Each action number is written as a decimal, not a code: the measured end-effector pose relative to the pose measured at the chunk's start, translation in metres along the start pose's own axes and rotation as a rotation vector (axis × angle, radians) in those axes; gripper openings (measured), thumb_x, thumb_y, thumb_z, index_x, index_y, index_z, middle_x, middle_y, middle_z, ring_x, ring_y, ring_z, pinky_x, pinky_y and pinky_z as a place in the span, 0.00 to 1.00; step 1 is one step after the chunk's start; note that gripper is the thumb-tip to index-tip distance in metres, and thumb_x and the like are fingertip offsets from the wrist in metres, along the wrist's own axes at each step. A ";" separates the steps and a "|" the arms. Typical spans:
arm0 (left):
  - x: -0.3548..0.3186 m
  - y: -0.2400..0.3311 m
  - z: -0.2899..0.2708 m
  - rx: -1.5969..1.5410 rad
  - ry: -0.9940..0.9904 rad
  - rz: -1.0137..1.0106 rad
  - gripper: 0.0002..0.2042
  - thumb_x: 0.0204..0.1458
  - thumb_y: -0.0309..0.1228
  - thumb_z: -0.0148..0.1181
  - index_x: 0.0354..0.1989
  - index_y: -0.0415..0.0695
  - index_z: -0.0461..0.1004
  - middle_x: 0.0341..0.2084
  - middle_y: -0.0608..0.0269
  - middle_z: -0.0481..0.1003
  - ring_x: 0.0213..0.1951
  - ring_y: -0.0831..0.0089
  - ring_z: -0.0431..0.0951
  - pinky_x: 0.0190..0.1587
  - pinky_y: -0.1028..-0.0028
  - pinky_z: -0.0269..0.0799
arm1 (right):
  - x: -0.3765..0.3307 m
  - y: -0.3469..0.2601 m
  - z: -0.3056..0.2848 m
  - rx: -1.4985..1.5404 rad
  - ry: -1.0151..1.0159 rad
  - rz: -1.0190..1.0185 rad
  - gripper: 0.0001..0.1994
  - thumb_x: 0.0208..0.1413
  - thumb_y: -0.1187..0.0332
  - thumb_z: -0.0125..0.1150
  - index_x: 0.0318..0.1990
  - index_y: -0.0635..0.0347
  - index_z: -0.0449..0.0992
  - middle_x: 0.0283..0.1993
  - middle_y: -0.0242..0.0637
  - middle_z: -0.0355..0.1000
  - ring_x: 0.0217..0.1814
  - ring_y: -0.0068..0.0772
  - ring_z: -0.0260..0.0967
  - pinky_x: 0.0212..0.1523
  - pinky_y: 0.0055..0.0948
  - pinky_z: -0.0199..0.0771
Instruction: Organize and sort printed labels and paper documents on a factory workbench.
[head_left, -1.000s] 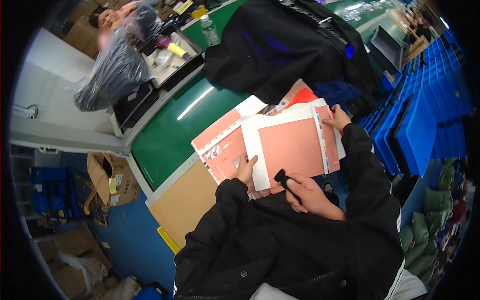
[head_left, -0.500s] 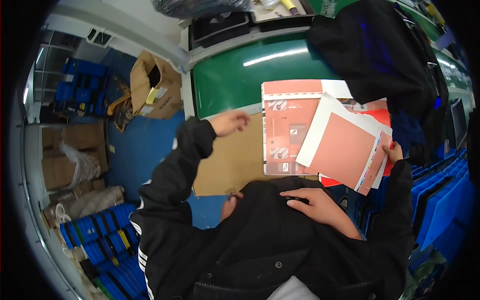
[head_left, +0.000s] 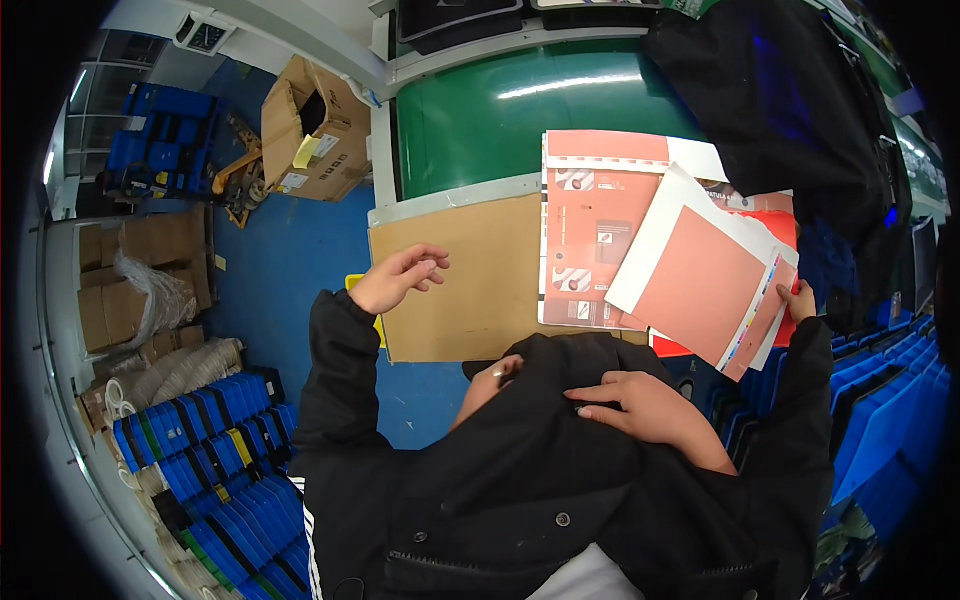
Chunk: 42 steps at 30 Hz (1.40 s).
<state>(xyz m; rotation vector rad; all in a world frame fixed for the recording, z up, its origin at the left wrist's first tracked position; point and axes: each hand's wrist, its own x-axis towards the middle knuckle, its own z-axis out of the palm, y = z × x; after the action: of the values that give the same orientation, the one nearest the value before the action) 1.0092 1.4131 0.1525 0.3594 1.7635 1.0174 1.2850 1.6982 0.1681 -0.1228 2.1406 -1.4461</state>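
Note:
My left hand point(head_left: 405, 279) hovers above the left part of a brown cardboard sheet point(head_left: 470, 290), fingers spread and holding nothing. At the far right, my right hand point(head_left: 798, 301) grips the edge of a salmon-pink printed sheet point(head_left: 716, 270) with white margins and a colour strip. That sheet lies tilted over a stack of pink printed sheets point(head_left: 585, 235) with small pictures. Bright red material point(head_left: 672, 346) shows beneath it. Two bare hands, apparently another person's, are at the front of my black jacket: one hand point(head_left: 645, 405) lies on it, and one ringed hand point(head_left: 490, 388) touches its left side.
Beyond the cardboard is a green tabletop point(head_left: 500, 130), with a dark garment point(head_left: 780, 100) draped at its right. Blue bins point(head_left: 880, 400) stand at right and more blue bins point(head_left: 215, 455) at lower left. An open carton point(head_left: 318, 130) sits on the blue floor point(head_left: 290, 270).
My left hand has moved left and nearer to me. The other person's ringed hand has come up and right, showing more fully. My right hand keeps its grip, and the whole view has shifted.

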 end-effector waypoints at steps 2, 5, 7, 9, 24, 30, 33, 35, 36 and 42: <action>-0.003 -0.005 0.004 -0.018 0.020 -0.033 0.14 0.62 0.31 0.43 0.53 0.39 0.66 0.46 0.61 0.71 0.42 0.74 0.72 0.44 0.78 0.66 | -0.001 -0.001 0.000 -0.022 0.001 -0.031 0.15 0.57 0.65 0.56 0.51 0.56 0.76 0.27 0.37 0.66 0.24 0.32 0.59 0.29 0.27 0.59; -0.002 -0.007 0.012 -0.044 0.019 -0.002 0.14 0.62 0.31 0.44 0.53 0.39 0.66 0.46 0.61 0.71 0.42 0.74 0.73 0.44 0.78 0.66 | -0.016 -0.013 -0.011 0.217 0.038 -0.084 0.15 0.57 0.66 0.55 0.51 0.58 0.75 0.27 0.37 0.66 0.25 0.31 0.58 0.29 0.26 0.58; 0.000 -0.009 0.018 -0.071 0.022 0.031 0.15 0.62 0.31 0.44 0.53 0.39 0.66 0.46 0.61 0.71 0.42 0.74 0.73 0.44 0.78 0.66 | -0.027 -0.019 -0.019 0.452 0.072 -0.140 0.15 0.57 0.68 0.55 0.51 0.60 0.75 0.26 0.37 0.65 0.25 0.30 0.58 0.29 0.25 0.56; 0.002 -0.010 0.023 -0.067 0.005 0.038 0.15 0.62 0.31 0.43 0.54 0.39 0.66 0.46 0.60 0.71 0.43 0.73 0.73 0.45 0.77 0.66 | -0.038 -0.016 -0.022 0.491 0.070 -0.175 0.15 0.57 0.68 0.55 0.52 0.59 0.75 0.26 0.36 0.65 0.25 0.30 0.58 0.30 0.25 0.56; 0.023 -0.019 0.036 -0.049 -0.034 0.072 0.14 0.61 0.30 0.44 0.53 0.39 0.66 0.46 0.60 0.71 0.43 0.73 0.73 0.45 0.78 0.66 | 0.001 -0.026 -0.009 0.220 0.145 0.066 0.14 0.55 0.69 0.58 0.50 0.61 0.76 0.26 0.37 0.65 0.25 0.28 0.58 0.29 0.23 0.58; 0.018 -0.024 0.043 -0.015 -0.041 0.062 0.14 0.62 0.30 0.43 0.54 0.39 0.66 0.47 0.59 0.71 0.44 0.72 0.73 0.47 0.77 0.65 | 0.000 -0.024 0.001 0.313 0.272 0.087 0.14 0.55 0.69 0.59 0.48 0.60 0.77 0.24 0.37 0.65 0.24 0.27 0.58 0.28 0.22 0.58; 0.015 -0.027 0.047 -0.010 -0.033 0.057 0.15 0.62 0.29 0.43 0.54 0.39 0.66 0.47 0.59 0.71 0.44 0.72 0.73 0.47 0.77 0.65 | -0.001 -0.023 0.001 0.248 0.203 0.145 0.13 0.55 0.68 0.59 0.47 0.60 0.77 0.24 0.36 0.66 0.23 0.27 0.58 0.28 0.22 0.59; 0.015 -0.029 0.049 0.034 -0.003 0.069 0.14 0.61 0.29 0.44 0.53 0.38 0.67 0.46 0.59 0.72 0.43 0.72 0.73 0.47 0.77 0.66 | -0.003 -0.019 0.002 0.218 0.196 0.110 0.13 0.55 0.68 0.58 0.47 0.60 0.78 0.24 0.38 0.66 0.22 0.28 0.58 0.27 0.22 0.59; 0.014 -0.029 0.049 0.056 0.012 0.075 0.14 0.61 0.29 0.44 0.52 0.38 0.67 0.45 0.59 0.72 0.42 0.72 0.73 0.47 0.77 0.67 | -0.003 -0.017 0.003 0.204 0.193 0.092 0.12 0.56 0.68 0.58 0.46 0.60 0.78 0.24 0.38 0.67 0.22 0.29 0.58 0.27 0.23 0.60; 0.012 -0.027 0.053 0.108 0.042 0.050 0.14 0.60 0.29 0.45 0.52 0.37 0.67 0.45 0.58 0.73 0.42 0.72 0.74 0.48 0.76 0.68 | -0.003 -0.026 -0.005 -0.006 0.087 0.119 0.13 0.55 0.69 0.58 0.46 0.61 0.78 0.26 0.38 0.69 0.24 0.29 0.61 0.29 0.22 0.61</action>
<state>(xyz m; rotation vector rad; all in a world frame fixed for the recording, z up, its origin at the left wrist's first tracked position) 1.0560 1.4294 0.1175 0.4547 1.8601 0.9736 1.2798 1.6929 0.1933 0.0651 2.1822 -1.3994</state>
